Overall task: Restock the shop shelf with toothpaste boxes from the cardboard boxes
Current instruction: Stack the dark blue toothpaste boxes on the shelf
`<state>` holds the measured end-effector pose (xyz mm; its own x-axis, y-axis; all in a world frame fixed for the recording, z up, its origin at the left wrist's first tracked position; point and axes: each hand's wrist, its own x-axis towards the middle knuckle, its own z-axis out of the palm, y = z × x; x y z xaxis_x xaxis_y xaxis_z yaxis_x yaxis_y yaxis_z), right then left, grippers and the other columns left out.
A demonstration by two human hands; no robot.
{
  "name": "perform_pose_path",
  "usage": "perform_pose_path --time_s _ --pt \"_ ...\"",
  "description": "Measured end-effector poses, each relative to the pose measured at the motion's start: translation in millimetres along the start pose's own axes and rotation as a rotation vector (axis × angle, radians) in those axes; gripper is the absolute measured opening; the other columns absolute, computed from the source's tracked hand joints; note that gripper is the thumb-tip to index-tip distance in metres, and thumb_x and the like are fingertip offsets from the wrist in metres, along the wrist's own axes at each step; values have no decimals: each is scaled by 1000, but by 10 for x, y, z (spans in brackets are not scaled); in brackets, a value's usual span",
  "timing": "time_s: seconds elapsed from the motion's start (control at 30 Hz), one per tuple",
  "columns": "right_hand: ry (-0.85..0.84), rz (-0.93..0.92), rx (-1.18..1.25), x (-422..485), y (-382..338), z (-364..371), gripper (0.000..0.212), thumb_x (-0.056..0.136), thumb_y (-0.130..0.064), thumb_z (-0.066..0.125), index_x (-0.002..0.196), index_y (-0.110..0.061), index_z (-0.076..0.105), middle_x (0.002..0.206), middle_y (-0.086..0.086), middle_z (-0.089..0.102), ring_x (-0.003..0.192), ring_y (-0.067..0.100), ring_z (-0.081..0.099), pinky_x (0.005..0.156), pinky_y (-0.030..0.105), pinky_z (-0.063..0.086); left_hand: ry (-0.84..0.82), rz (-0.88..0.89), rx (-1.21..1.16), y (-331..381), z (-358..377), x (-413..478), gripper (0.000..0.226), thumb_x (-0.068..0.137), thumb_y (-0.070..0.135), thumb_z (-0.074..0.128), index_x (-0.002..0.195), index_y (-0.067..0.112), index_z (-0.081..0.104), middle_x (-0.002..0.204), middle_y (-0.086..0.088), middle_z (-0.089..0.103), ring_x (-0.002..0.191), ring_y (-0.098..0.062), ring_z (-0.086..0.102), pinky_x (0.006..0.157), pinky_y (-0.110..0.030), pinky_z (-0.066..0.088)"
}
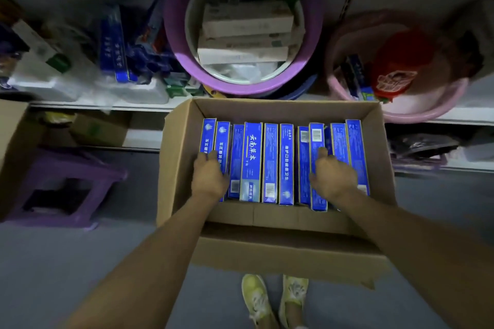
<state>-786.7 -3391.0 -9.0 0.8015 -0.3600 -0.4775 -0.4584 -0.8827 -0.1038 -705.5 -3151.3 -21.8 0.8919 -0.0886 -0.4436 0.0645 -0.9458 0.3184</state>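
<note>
An open cardboard box point(280, 109) stands on the floor below the shelf, holding a row of several blue toothpaste boxes point(270, 163) on edge. My left hand point(209, 175) lies on the leftmost boxes, fingers curled over their tops. My right hand point(332, 175) lies on the boxes at the right of the row, fingers bent over them. Whether either hand has a firm hold is unclear. More blue toothpaste boxes point(113, 43) lie on the shelf point(149, 105) at the left.
A purple basin point(181, 48) with pale boxes and a pink basin point(427, 112) with red packets sit on the shelf. A purple stool point(66, 176) and another cardboard box point(10, 152) stand at the left. My feet in yellow shoes point(275, 299) are behind the box.
</note>
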Motion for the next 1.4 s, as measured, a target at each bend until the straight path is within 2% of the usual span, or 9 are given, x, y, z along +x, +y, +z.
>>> perform_pose_path --time_s 0.13,0.4,0.5,0.6,0.7,0.9,1.03,1.2,1.4 --pt "-28 95 39 66 -111 125 86 90 -43 56 147 -8 2 83 4 60 71 25 59 58 29 38 84 48 126 61 101 72 67 89 22 65 144 10 29 142 -14 32 134 -26 32 102 -36 41" --pt "-166 275 230 170 -161 -2 80 89 -40 60 144 -1 17 82 1 53 85 26 63 72 34 50 -57 104 369 250 98 155 94 89 10 60 153 33 -3 144 -24 26 129 -40 38 94 -41 48" --pt "-304 351 602 145 -104 -145 51 88 -29 64 125 -6 38 96 7 58 84 29 65 71 41 58 -134 18 28 275 -120 178 67 92 10 56 147 37 30 139 -24 34 102 -34 57 85 -36 51" --pt "-332 284 861 -6 -89 -370 23 88 -18 65 99 -10 46 95 7 59 73 18 59 54 32 55 -206 -58 -508 298 -415 -21 31 95 6 54 119 25 63 109 -14 61 60 -13 53 52 -20 49" --pt "-346 185 1020 -203 -85 -652 34 84 -11 64 110 -18 43 81 5 57 58 15 50 55 31 54 -272 -109 -838 352 -679 -347 29 95 3 51 107 22 68 97 -6 69 69 -13 66 54 -22 53" --pt "-302 -33 1151 -768 -229 -1383 21 80 1 59 97 -10 54 69 5 56 62 14 51 52 28 52 -147 85 -843 466 -1143 -911 41 92 0 53 67 26 72 72 -3 66 65 -18 58 62 -23 48" --pt "-241 -175 1312 -1208 -399 -1970 18 84 6 50 93 -9 54 71 7 58 57 15 56 49 27 50 -81 157 -888 633 -1571 -1293 36 94 0 48 69 15 68 66 -1 64 49 -5 53 44 -15 39" --pt "-124 -275 1669 -1643 -654 -2647 25 85 9 40 80 -12 51 63 7 47 53 16 39 46 26 53 8 206 -991 672 -2068 -1634 29 69 46 62 84 26 77 89 0 75 81 -23 70 73 -38 53" --pt "-64 -293 1914 -2025 -910 -3108 23 86 5 40 72 -11 49 51 1 50 52 12 32 51 25 56 57 454 -1250 836 -2510 -2021 12 87 26 66 86 17 74 84 -6 66 75 -19 57 70 -33 46"
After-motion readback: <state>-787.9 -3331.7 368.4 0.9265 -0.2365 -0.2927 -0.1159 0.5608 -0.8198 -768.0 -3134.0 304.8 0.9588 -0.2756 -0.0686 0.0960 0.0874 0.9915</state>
